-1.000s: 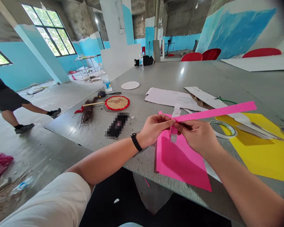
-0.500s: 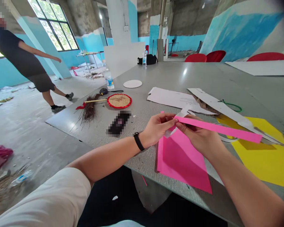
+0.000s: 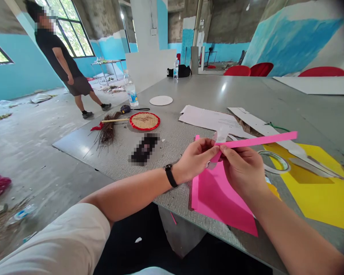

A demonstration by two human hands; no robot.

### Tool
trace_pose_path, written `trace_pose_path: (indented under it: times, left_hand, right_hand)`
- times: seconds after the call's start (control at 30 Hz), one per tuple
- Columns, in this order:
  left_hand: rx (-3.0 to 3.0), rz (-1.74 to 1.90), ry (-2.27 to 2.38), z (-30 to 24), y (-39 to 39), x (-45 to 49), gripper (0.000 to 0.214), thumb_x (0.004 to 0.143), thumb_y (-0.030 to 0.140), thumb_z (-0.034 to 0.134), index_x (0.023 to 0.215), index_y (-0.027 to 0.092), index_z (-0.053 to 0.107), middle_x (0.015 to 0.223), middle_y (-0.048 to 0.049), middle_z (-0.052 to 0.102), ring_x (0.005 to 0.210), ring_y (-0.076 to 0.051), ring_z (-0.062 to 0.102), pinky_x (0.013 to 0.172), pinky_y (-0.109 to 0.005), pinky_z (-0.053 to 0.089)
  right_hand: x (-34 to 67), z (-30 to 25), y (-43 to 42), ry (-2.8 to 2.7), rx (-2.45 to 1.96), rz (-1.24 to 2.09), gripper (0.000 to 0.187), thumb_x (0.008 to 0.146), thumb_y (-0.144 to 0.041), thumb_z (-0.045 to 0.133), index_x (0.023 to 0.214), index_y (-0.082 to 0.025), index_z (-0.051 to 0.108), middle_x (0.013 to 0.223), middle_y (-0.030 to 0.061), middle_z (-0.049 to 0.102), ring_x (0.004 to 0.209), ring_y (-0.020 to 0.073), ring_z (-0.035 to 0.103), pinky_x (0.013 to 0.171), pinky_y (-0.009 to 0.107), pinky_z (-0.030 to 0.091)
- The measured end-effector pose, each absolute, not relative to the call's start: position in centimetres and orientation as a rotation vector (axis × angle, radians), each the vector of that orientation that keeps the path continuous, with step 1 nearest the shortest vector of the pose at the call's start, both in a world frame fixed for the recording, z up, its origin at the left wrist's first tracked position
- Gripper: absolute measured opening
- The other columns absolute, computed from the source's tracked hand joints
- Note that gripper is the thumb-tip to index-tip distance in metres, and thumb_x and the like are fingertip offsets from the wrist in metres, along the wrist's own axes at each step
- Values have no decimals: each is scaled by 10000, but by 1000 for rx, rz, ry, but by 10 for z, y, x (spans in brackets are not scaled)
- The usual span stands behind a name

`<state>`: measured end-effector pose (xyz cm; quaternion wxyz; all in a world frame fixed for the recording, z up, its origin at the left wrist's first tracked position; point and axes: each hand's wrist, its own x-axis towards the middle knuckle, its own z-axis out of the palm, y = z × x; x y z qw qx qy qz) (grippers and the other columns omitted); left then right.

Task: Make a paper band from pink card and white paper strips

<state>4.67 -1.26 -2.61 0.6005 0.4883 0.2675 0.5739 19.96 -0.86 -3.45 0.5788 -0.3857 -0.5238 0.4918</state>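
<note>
We find the dark object (image 3: 145, 149) on the table (image 3: 218, 91) pixelated past identification. The right hand (image 3: 243, 170) hides the middle of the pink paper strip (image 3: 260, 139), and we cannot tell how it joins the translucent piece (image 3: 221, 134); the yellow card (image 3: 318, 191) runs off the frame's right edge.

Pink paper strip (image 3: 255, 140): matt, smooth. Pink card sheet (image 3: 220, 202): matt, smooth. Yellow card sheet (image 3: 318, 191): smooth, low sheen. Grey tabletop (image 3: 172, 189): rough woven texture near the edge, glossier farther back. Woven straw fan (image 3: 145, 121): coarse, with a red rim. Water bottle (image 3: 131, 91): clear, glossy plastic. Concrete floor (image 3: 46, 152): dull, scuffed.
</note>
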Motion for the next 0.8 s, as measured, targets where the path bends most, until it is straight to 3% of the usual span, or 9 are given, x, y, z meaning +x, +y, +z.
trace_pose_path:
  times: [0.13,0.23,0.33,0.5,0.7,0.8]
  left_hand:
    - [1161,1325,601,-24,-13,46,591,742,649,938,912,165,644,791,26,640,709,-72,563,712,-263,441]
    - [1159,1352,621,-24,-12,45,603,732,661,940,884,164,634,781,23,642,712,-77,567,716,-267,447]
    - [1150,1360,688,-25,-9,41,596,765,673,910,881,164,623,759,19,643,686,-85,561,685,-270,442]
    - [1299,1373,858,-25,-1,30,506,808,590,890,870,171,613,803,-27,703,721,-112,605,671,-271,445]
    - [1578,1421,872,-23,-5,28,363,844,489,874,845,183,680,852,-32,706,777,-118,590,725,-279,454]
    - [1621,1338,810,-22,-10,30,374,840,498,873,818,177,681,840,-31,686,777,-122,598,730,-290,466]
  right_hand:
    - [198,-33,-10,-1242,-857,1157,290,877,-485,839,985,-229,755,974,69,770,972,255,751,894,426,627]
    - [196,-32,-8,-1248,-838,1155,322,862,-508,864,979,-227,757,947,62,762,953,235,744,876,394,621]
    - [200,-24,-11,-1277,-956,1138,415,802,-570,916,888,-202,745,806,51,709,766,181,672,717,324,578]
    - [234,3,-29,-1547,-1234,1371,632,720,-771,897,687,-174,690,597,50,580,509,141,503,445,280,367]
    - [257,19,-22,-1668,-1218,389,566,822,-767,805,968,-221,816,842,89,730,704,185,602,626,339,446]
    - [247,19,-13,-1874,-1185,310,641,819,-853,735,809,-213,739,857,82,705,725,180,566,658,350,421]
